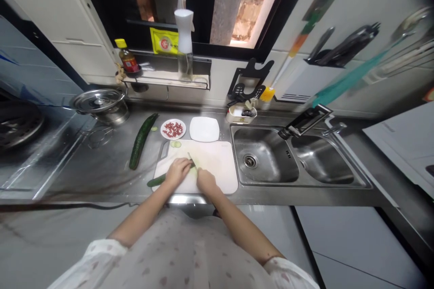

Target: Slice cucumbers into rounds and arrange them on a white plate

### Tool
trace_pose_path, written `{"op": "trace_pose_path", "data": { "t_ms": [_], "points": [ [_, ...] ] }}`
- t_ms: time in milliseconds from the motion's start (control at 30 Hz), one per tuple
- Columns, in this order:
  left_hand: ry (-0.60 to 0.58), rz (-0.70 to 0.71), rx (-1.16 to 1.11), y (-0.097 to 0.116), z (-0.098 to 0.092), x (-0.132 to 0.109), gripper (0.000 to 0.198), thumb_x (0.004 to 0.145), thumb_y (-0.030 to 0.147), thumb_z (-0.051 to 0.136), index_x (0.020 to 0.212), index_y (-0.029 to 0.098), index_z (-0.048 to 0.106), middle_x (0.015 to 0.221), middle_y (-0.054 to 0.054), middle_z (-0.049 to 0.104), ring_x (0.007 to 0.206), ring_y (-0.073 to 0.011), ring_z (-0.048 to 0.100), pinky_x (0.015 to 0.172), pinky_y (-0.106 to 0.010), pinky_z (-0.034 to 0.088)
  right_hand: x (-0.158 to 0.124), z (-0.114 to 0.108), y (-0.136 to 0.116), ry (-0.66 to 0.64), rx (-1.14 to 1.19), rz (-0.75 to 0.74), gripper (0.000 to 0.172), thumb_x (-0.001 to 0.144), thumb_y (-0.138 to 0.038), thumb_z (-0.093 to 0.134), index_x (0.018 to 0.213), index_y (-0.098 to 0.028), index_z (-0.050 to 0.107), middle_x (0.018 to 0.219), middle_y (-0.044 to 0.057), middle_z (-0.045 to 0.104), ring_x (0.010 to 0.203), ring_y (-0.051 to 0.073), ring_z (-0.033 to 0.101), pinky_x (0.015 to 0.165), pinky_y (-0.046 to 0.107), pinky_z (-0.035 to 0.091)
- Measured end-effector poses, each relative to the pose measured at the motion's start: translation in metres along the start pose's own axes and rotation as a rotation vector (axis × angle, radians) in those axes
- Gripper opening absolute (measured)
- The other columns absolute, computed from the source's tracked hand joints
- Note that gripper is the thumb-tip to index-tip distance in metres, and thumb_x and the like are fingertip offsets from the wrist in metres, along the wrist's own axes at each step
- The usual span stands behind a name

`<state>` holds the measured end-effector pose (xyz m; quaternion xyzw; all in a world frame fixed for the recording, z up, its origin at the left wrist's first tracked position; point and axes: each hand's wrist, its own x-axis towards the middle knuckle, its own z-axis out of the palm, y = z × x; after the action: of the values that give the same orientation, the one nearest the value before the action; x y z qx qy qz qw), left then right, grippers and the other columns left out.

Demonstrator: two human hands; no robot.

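Note:
On a white cutting board (220,167), my left hand (178,171) is closed over a green cucumber (156,181), whose far end sticks out to the left past the board's edge. My right hand (206,180) grips a knife (192,160), its blade pointing up and left, close to the cucumber's right end beside my left fingers. The knife's handle is hidden in my fist. Thin cucumber slices (176,144) lie at the board's upper left. A second, whole cucumber (140,142) rests on the steel counter to the left, with a small slice (154,129) near its tip.
Behind the board stand a plate of chopped red pieces (173,129) and a white square plate (204,129). A double steel sink (267,156) with a black faucet (305,122) is at right. A lidded pot (101,104) stands at back left, below a shelf (166,82) with bottles.

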<state>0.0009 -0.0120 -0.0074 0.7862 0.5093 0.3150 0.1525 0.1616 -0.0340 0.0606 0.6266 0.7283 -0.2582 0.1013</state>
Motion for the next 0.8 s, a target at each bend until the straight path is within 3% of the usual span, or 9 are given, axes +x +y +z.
{"op": "trace_pose_path", "data": {
  "t_ms": [233,800],
  "points": [
    [0.013,-0.012,-0.017,0.002,0.0,-0.001,0.019,0.09,0.022,0.054,0.101,0.022,0.069,0.098,-0.004,0.068,0.092,-0.0191,0.057,0.085,-0.033,0.047,-0.002,0.003,0.003,-0.013,-0.027,0.014,0.032,0.087,-0.004,0.036,0.111,-0.013,0.056,0.101,0.014,0.068,0.097,0.02,0.066,0.077,0.027,0.048],
    [-0.003,-0.012,-0.007,0.003,-0.003,0.0,0.019,0.091,0.023,0.053,0.099,0.022,0.069,0.099,-0.005,0.068,0.092,-0.0188,0.057,0.085,-0.034,0.047,0.016,-0.015,-0.014,-0.015,0.018,0.011,0.033,0.09,-0.008,0.039,0.119,-0.012,0.054,0.108,0.014,0.067,0.105,0.021,0.064,0.082,0.027,0.047]
  ]
}}
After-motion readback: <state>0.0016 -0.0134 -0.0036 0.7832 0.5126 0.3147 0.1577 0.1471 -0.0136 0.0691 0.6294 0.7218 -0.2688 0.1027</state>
